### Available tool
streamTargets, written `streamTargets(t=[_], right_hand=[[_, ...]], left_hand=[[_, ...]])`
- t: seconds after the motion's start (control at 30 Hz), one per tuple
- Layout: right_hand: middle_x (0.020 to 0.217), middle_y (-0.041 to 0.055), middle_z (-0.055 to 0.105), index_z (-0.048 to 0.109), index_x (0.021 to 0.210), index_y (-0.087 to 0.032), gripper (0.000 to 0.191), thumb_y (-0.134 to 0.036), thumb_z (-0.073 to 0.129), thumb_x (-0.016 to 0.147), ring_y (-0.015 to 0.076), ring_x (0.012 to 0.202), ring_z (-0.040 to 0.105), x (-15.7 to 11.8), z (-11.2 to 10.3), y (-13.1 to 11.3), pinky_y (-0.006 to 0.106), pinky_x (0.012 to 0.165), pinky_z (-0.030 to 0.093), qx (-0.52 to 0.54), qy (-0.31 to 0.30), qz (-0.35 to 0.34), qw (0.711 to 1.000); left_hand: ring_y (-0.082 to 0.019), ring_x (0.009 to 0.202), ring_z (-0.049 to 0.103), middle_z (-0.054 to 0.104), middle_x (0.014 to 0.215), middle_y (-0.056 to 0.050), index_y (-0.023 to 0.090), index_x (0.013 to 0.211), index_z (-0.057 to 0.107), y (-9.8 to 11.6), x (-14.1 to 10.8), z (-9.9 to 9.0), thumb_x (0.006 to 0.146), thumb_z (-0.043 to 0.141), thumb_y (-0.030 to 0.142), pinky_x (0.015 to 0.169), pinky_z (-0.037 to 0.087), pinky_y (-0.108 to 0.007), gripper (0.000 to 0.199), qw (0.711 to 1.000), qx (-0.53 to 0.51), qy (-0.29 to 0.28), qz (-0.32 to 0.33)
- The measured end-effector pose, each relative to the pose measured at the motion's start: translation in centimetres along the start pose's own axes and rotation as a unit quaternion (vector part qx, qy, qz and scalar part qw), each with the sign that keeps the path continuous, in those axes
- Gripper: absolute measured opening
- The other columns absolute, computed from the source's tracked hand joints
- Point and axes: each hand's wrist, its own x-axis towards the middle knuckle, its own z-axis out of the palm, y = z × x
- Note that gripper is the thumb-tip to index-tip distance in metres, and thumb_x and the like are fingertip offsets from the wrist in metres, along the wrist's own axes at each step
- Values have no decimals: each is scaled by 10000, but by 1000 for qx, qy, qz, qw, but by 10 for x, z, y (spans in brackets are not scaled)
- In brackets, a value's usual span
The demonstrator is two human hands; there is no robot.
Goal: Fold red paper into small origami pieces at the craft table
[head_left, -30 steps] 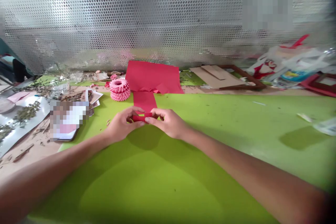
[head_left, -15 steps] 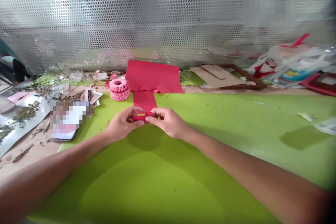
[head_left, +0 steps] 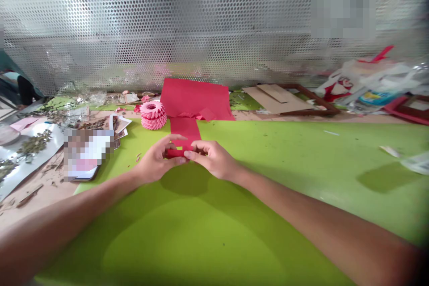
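Observation:
A small folded piece of red paper [head_left: 175, 153] is pinched between both hands above the green table surface [head_left: 201, 241]. My left hand [head_left: 156, 161] grips its left end, thumb below and fingers curled behind. At the right end, my right hand [head_left: 216, 158] holds it between thumb and fingers. Just behind the hands lies a red paper strip [head_left: 185, 128], and beyond it a large red sheet [head_left: 194, 96] with small folded red pieces [head_left: 206, 114] on its front edge. A pink ring-shaped stack of folded paper [head_left: 153, 115] stands to the left.
On the left are a phone [head_left: 85, 156], photo cards [head_left: 120, 126] and dried plant bits [head_left: 35, 143]. Brown cardboard [head_left: 275, 100], a wooden frame [head_left: 330, 106] and plastic bags [head_left: 372, 87] sit at the back right. A perforated metal panel [head_left: 201, 22] rises behind.
The folded red piece has turned slightly between my fingers, and its right part is now more hidden. My left index finger reaches a little farther over it.

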Motion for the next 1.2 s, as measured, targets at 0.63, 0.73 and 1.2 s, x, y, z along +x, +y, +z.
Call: streamTargets(t=[0.63,0.73,1.2], right_hand=[[604,-44,453,525,685,-193,370,-499,616,873,119,571,445,1,-1,-1,269,564,329,61,-10,10,998],[725,-3,591,597,792,-184,317,-486,598,888,133,643,531,1,-4,0,280,635,402,114,-14,10,993],[762,9,650,632,812,-176,346,-519,655,856,108,614,532,2,-4,-2,254,591,402,155,-71,16,985]], left_hand=[[-142,763,627,578,799,3,165,1365,451,-3,1,-3,826,694,290,731,516,-270,604,999,21,-16,22],[-140,803,628,623,918,-21,210,1459,348,-6,2,-11,790,738,241,793,530,-289,776,992,104,-13,76],[-136,763,649,685,919,-64,172,921,690,-2,3,-19,862,702,286,686,539,-242,130,952,203,16,230]])
